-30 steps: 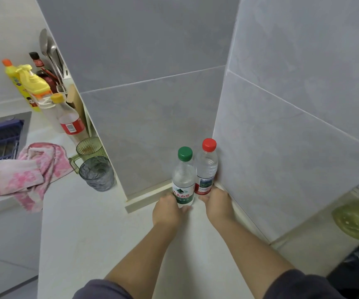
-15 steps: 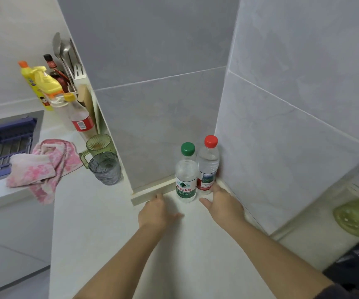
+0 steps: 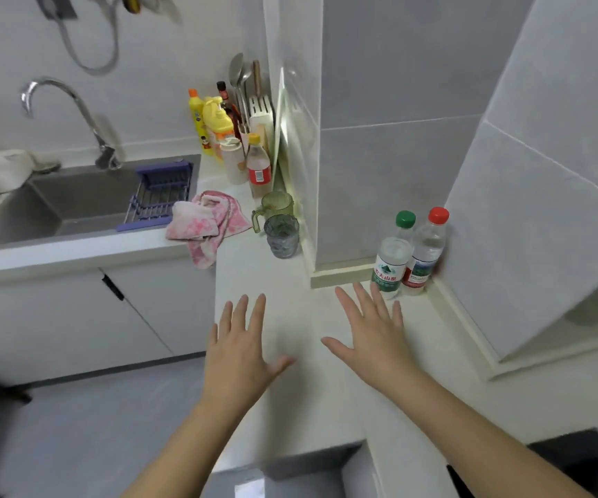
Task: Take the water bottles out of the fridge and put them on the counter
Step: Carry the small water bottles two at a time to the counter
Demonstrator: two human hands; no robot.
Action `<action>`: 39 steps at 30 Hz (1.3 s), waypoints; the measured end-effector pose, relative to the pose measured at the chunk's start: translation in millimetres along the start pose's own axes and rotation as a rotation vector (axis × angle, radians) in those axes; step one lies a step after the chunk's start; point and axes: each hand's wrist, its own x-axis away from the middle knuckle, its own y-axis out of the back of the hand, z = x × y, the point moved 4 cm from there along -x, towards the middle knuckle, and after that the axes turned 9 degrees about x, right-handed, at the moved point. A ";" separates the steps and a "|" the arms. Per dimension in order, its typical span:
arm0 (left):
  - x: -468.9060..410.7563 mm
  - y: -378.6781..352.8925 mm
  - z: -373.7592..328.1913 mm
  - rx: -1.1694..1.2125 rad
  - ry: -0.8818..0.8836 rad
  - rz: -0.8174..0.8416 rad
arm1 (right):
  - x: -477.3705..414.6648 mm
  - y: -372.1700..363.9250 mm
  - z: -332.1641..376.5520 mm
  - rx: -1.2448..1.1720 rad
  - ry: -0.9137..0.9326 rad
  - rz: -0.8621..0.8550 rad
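Observation:
Two clear water bottles stand upright side by side in the tiled corner of the white counter (image 3: 290,400). The green-capped bottle (image 3: 390,260) is on the left and the red-capped bottle (image 3: 423,253) touches it on the right, against the wall. My left hand (image 3: 240,350) hovers over the counter's left edge with fingers spread, holding nothing. My right hand (image 3: 376,332) is spread flat too, its fingertips just short of the green-capped bottle's base. No fridge is in view.
Two cups (image 3: 279,228) stand by the wall's outer corner, beside a pink cloth (image 3: 204,221). Behind them are detergent and sauce bottles (image 3: 218,127) and hanging utensils. A sink (image 3: 74,199) with a purple rack (image 3: 161,195) and a tap lies to the left.
Both hands let go of the bottles and drew back toward me with fingers spread. The view swung left and pulled back, bringing the sink and tap into sight.

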 end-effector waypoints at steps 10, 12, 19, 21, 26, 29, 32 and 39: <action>175.7 101.2 136.8 0.158 0.216 -0.229 | 80.1 33.6 182.5 -0.005 0.327 -0.054; 218.5 120.5 167.2 0.164 0.273 -0.271 | 100.4 35.2 229.7 -0.025 0.397 -0.069; 335.4 183.2 231.9 0.090 0.367 -0.406 | 176.4 44.7 366.9 -0.054 0.641 -0.097; 364.5 198.2 244.4 0.070 0.420 -0.447 | 192.6 50.2 398.5 -0.047 0.722 -0.110; 421.6 217.4 260.1 0.039 0.543 -0.555 | 217.1 62.5 460.3 -0.018 0.925 -0.138; 451.3 213.5 260.0 0.039 0.642 -0.605 | 231.8 60.1 482.1 -0.004 1.045 -0.132; 486.5 214.1 260.9 0.018 0.759 -0.662 | 250.5 57.6 511.7 -0.017 1.176 -0.150; 570.7 217.0 264.1 0.015 0.986 -0.754 | 322.2 43.7 565.0 -0.038 1.441 -0.138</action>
